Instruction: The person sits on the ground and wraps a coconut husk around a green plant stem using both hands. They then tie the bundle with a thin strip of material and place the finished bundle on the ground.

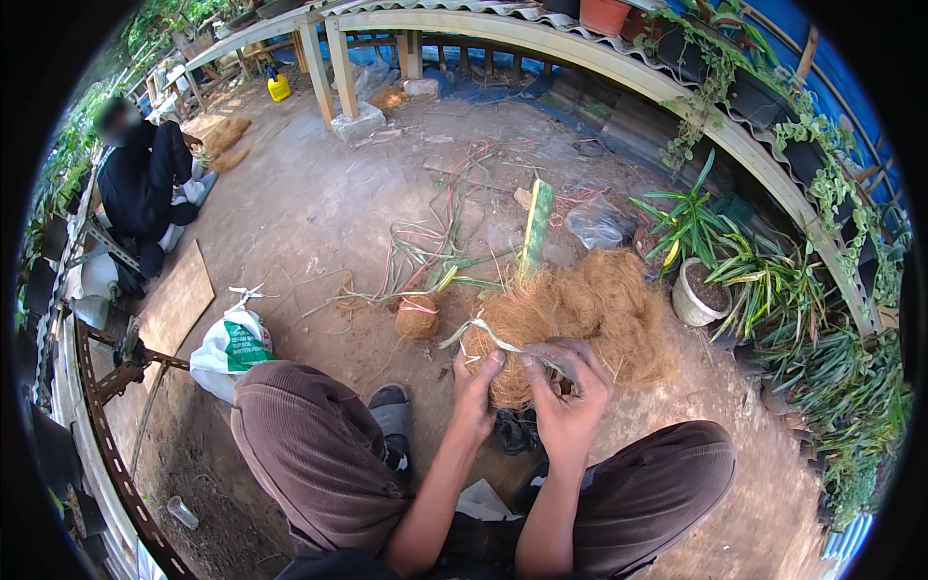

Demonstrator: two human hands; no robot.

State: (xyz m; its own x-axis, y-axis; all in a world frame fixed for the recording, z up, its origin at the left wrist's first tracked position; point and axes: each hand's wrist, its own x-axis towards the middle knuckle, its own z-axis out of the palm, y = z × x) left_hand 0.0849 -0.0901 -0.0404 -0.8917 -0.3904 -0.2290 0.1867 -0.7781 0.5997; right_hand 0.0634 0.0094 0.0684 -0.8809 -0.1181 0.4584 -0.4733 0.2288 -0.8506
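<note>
Between my knees a ball of brown coconut fibre is held up by my left hand, whose thumb lies along its near left side. A pale plant-fibre strip loops loosely over the top of the ball. My right hand pinches this strip between thumb and fingertips, at the ball's right side. A broad variegated green leaf stands up beyond the ball; fibre hides its base. Farther right lies a loose heap of coconut fibre.
A smaller fibre ball bound with pink string sits ahead-left, near tangled leaf strips and string. Scissors rest on a white-and-green bag. A potted plant stands right. Another person sits far left.
</note>
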